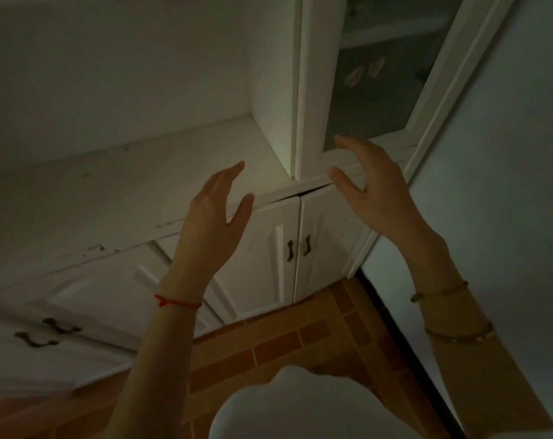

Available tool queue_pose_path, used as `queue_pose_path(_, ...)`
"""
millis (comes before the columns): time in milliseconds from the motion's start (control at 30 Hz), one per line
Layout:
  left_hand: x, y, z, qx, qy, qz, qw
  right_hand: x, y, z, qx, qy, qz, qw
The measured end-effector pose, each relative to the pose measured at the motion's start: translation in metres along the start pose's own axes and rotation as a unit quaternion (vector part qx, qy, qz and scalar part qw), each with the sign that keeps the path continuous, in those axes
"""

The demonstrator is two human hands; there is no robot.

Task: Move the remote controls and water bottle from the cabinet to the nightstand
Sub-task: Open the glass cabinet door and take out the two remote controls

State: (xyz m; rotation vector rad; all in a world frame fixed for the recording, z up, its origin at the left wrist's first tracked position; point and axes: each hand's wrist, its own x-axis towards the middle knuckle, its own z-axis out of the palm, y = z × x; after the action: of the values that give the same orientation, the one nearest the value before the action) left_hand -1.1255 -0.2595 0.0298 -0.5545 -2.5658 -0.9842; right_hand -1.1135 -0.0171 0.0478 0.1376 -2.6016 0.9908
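Observation:
A white cabinet (116, 191) with a flat counter top fills the left and middle of the head view. My left hand (211, 213) is raised in front of the counter's edge, fingers apart, holding nothing. My right hand (373, 188) is lifted before the bottom of a tall glass-fronted cabinet door (376, 99), fingers spread and empty. No remote control or water bottle shows anywhere. The nightstand is out of view.
Lower cabinet doors with dark metal handles (297, 248) stand below the counter, and more handles (47, 334) sit at the lower left. A pale wall (506, 185) runs along the right. The floor (284, 343) is orange-brown brick tile. Light is dim.

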Motion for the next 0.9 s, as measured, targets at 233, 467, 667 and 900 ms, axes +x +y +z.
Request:
queue_pose_path(233, 0.074, 0.044, -0.012, -0.027, 0.052, 0.078, 0.995, 0.072, -0.025, -0.054, -0.021, 0.086, -0.078, 0.993)
queue_pose_path(467, 0.140, 0.078, -0.034, -0.034, 0.111, 0.129, 0.985, 0.128, -0.061, -0.109, -0.006, 0.151, -0.129, 0.980)
queue_pose_path(667, 0.182, 0.094, -0.049, -0.039, 0.144, 0.164, 0.975, 0.174, -0.076, -0.139, -0.017, 0.195, -0.170, 0.966)
queue_pose_path(900, 0.212, 0.093, -0.035, -0.059, 0.135, 0.168, 0.975, 0.217, -0.088, -0.151, -0.044, 0.226, -0.182, 0.956)
